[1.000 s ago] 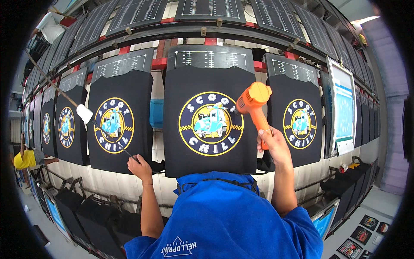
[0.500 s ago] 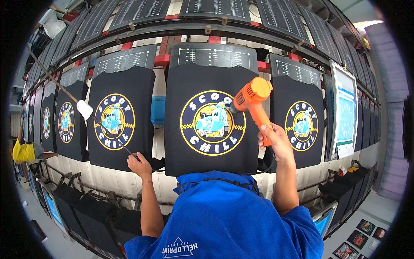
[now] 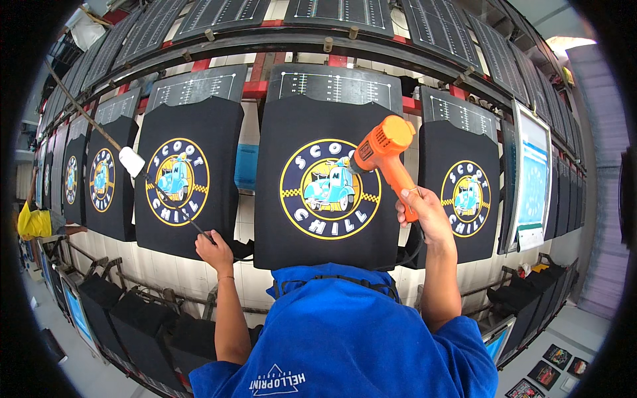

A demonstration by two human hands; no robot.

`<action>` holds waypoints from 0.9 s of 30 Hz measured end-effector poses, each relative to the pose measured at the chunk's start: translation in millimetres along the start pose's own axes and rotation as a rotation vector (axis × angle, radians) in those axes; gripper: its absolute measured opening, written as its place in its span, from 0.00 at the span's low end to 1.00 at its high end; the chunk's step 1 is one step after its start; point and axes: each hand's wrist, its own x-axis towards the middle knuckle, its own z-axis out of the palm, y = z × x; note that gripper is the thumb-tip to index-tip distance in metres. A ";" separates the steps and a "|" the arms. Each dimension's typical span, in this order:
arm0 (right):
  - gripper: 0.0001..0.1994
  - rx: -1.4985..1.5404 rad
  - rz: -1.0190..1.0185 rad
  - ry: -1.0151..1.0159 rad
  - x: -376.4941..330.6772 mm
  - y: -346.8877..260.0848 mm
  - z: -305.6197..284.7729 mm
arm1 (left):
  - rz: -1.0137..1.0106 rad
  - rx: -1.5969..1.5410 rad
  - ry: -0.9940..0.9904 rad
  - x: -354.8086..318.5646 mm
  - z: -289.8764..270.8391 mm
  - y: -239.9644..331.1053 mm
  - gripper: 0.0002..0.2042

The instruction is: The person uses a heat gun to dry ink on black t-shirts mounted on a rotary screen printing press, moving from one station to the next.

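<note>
While the left hand (image 3: 213, 251) grips one thin dark rod (image 3: 197, 229), the right hand (image 3: 426, 213) holds one orange heat gun (image 3: 386, 149), its nozzle at the print on a black T-shirt (image 3: 285, 245), toward the platen's (image 3: 305, 86) right edge. Heating the print seems the step in hand; next likely calls for an even sweep. Five scooter-printed T-shirts (image 3: 154, 126), this included, show clearly; beyond, bare platens (image 3: 315, 16) run too far to count.
</note>
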 end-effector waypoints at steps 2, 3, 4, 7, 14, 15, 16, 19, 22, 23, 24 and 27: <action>0.15 -0.014 -0.045 0.049 4.0 6.7 5.9 | -0.021 -0.005 -0.020 0.6 -0.7 1.4 0.11; 0.15 -0.042 -0.079 0.066 6.7 8.3 11.3 | -0.015 -0.005 -0.017 0.9 -1.1 1.8 0.12; 0.15 -0.070 -0.113 0.083 8.2 8.6 14.3 | -0.008 -0.004 -0.015 1.0 -1.4 2.4 0.12; 0.15 -0.058 -0.032 0.010 7.9 -1.5 5.1 | -0.003 -0.010 0.003 0.2 -3.0 4.5 0.13; 0.14 -0.078 -0.074 0.023 14.7 -1.7 15.9 | -0.005 -0.005 0.001 1.3 -2.2 5.2 0.11; 0.14 -0.070 -0.050 -0.015 14.5 -4.3 11.8 | -0.002 -0.006 0.004 0.7 -2.3 4.2 0.11; 0.14 -0.061 -0.026 -0.053 14.8 -5.7 9.6 | 0.001 -0.006 0.007 0.1 -2.5 3.0 0.11; 0.14 -0.062 -0.067 0.001 17.4 -4.7 18.3 | 0.011 -0.011 0.012 0.6 -2.1 4.1 0.11; 0.12 -0.062 -0.097 0.033 21.0 -3.0 27.6 | -0.003 -0.007 0.006 1.4 -2.3 5.1 0.12; 0.13 -0.055 -0.077 -0.019 22.3 -3.4 23.8 | -0.012 -0.005 0.003 1.5 -2.6 5.0 0.12; 0.12 -0.050 -0.058 -0.025 22.3 -5.5 21.9 | -0.015 -0.004 0.005 1.0 -2.8 4.7 0.12; 0.12 -0.023 -0.056 -0.049 24.5 -6.2 23.1 | -0.017 -0.007 0.004 0.8 -3.0 4.3 0.12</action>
